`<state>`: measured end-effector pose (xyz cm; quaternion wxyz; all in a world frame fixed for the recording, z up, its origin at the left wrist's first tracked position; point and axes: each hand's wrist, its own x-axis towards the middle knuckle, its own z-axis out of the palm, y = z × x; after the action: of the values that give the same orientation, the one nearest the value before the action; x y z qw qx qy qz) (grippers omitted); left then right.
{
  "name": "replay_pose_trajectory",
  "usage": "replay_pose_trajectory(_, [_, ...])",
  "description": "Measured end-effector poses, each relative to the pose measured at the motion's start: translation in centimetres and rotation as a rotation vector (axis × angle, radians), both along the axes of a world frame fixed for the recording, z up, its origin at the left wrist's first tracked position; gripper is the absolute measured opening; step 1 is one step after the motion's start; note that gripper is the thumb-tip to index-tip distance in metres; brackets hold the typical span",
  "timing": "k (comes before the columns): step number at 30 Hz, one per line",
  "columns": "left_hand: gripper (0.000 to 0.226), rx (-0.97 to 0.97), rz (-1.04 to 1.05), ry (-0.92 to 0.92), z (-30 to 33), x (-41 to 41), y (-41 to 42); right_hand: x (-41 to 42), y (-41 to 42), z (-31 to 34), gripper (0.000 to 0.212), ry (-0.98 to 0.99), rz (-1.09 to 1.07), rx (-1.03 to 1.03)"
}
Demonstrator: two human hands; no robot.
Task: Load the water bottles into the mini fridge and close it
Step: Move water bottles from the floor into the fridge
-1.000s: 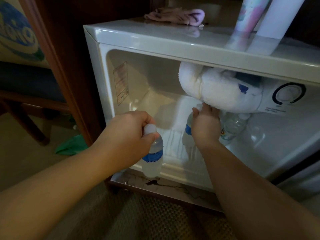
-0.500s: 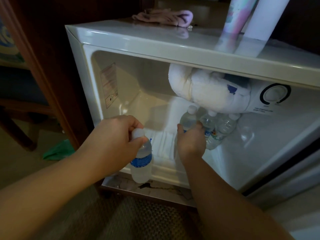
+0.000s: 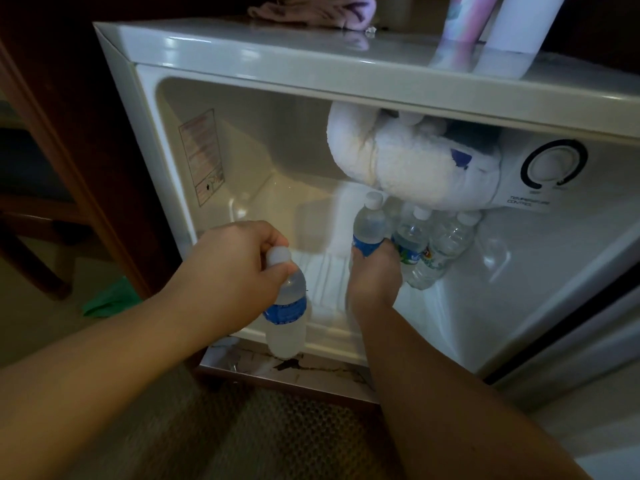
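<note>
The mini fridge (image 3: 242, 133) stands open, frost caking its cooling unit (image 3: 408, 171). Inside, the right hand (image 3: 375, 275) wraps around a blue-labelled bottle (image 3: 370, 225) standing just beside two more bottles (image 3: 429, 251) at the back. The left hand (image 3: 228, 271) pinches another bottle (image 3: 287, 313) by its cap at the fridge's front edge.

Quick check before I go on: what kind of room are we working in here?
Probably a bedroom or hotel room, not a kitchen: a mini fridge sits low in dark wooden furniture over carpet, with a chair beside it.
</note>
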<state>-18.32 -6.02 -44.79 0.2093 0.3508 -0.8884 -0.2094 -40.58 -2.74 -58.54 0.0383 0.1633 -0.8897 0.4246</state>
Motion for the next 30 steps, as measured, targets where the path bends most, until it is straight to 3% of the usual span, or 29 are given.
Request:
replay_pose_trajectory(11, [0.016, 0.017, 0.038, 0.089, -0.9, -4.4, -1.9, 0.5, 1.4, 0.6, 0.053, -0.112, 0.033, 0.014])
replay_pose_trajectory(14, [0.019, -0.009, 0.028, 0.1, -1.4, -6.2, -2.6, 1.2, 2.5, 1.0, 0.06, -0.076, 0.065, 0.067])
replay_pose_trajectory(19, [0.032, -0.073, 0.018, 0.113, -2.3, -10.0, -3.6, 2.4, 5.6, 2.4, 0.054, 0.05, 0.065, 0.217])
replay_pose_trajectory(25, [0.026, -0.065, 0.037, 0.151, -3.3, -13.4, -4.1, 4.3, 9.2, 2.9, 0.055, 0.158, 0.109, 0.293])
replay_pose_trajectory(30, [0.028, 0.005, 0.079, 0.147, -3.0, -16.2, -4.2, 5.0, 11.1, 3.8, 0.061, 0.1, 0.167, 0.382])
